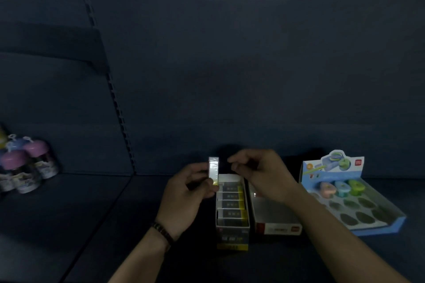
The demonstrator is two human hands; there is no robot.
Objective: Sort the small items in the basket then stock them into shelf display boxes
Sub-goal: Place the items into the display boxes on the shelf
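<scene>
My left hand [184, 200] holds a small white eraser pack with a yellow end [213, 170] upright, just above the back left corner of a narrow display box [232, 227]. That box holds several matching black-and-yellow eraser packs [231, 204] in a row. My right hand [259, 177] hovers beside the pack with its fingers curled, and nothing shows in it. It hangs over a second, white display box [276, 220] whose visible floor is bare.
A blue display tray [377, 225] at the right holds three pastel items [338, 187] in its back row, with dark oval slots in front. Several small bottles with pink and blue caps [25, 167] stand at the far left of the dark shelf.
</scene>
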